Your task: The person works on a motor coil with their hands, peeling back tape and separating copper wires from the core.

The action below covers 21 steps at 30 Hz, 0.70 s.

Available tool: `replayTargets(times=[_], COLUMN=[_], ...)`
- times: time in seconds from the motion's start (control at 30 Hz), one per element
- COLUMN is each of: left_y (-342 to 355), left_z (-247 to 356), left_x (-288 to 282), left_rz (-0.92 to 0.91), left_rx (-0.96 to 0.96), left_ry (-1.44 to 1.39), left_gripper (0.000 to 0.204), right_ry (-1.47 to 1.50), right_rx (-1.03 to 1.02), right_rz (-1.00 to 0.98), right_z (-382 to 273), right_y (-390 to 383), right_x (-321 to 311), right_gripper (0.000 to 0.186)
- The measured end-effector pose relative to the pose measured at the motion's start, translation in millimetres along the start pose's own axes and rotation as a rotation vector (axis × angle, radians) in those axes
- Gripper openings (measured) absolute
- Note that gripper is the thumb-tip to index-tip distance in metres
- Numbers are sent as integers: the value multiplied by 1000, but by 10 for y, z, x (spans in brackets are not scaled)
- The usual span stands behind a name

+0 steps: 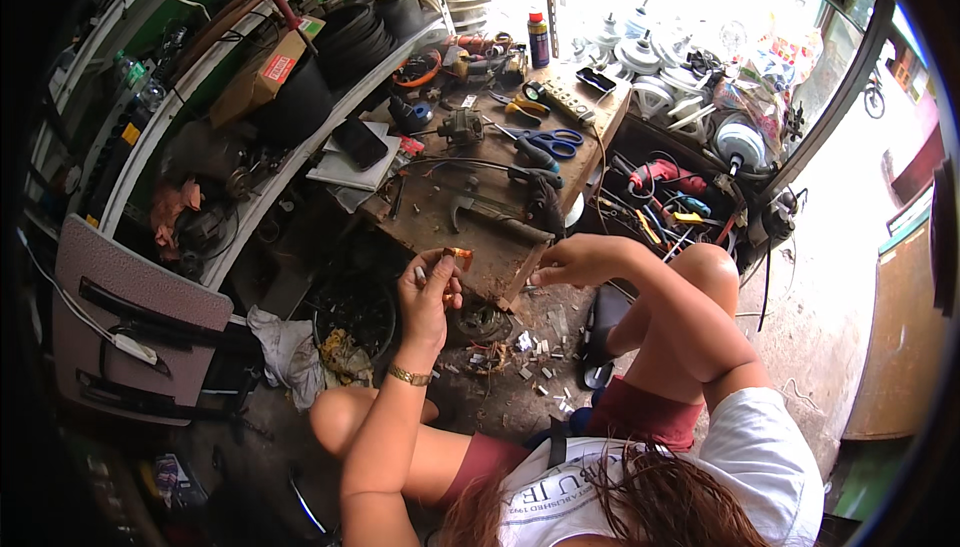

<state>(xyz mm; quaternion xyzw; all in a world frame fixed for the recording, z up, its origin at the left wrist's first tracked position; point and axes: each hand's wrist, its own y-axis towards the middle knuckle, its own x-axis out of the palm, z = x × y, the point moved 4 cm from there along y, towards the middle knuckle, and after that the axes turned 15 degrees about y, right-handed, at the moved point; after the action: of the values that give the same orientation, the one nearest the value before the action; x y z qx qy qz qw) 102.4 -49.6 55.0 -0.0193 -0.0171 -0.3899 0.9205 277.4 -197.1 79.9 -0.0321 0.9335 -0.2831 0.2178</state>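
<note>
My left hand (428,297) is raised in front of the workbench's near edge. Its fingers are closed on a small copper-coloured piece (463,255), which stands out past the fingertips; a short whitish bit (420,274) also shows between the fingers. By the bench's near right corner is my right hand (585,261), its fingers curled together; whatever they may hold is too small to make out. Just beyond it lies a hammer (500,219) on the wooden workbench (410,232), its handle end close to my right fingers. Scraps lie at the bench corner.
Blue-handled scissors (562,144), yellow-black pliers (525,109), a power strip (570,104) and a phone (360,144) lie farther back. A bin of tools (665,187) stands right of the bench. White fan motors (650,52) pile up behind. Small pale scraps (545,372) litter the floor.
</note>
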Motion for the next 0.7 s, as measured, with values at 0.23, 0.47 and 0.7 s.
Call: replayTargets(times=[0.23, 0.47, 0.7], left_y=[-51, -52, -9], left_z=[-18, 252, -96], left_x=[79, 215, 187], left_rz=[90, 53, -273], left_rx=[204, 505, -105], left_ry=[501, 827, 9], left_gripper=[16, 19, 16], right_ry=[420, 278, 669], right_rx=[-742, -668, -566], right_rz=[364, 438, 145], right_z=[-187, -289, -208], right_y=[213, 191, 299], right_x=[132, 290, 280], right_gripper=[36, 21, 23])
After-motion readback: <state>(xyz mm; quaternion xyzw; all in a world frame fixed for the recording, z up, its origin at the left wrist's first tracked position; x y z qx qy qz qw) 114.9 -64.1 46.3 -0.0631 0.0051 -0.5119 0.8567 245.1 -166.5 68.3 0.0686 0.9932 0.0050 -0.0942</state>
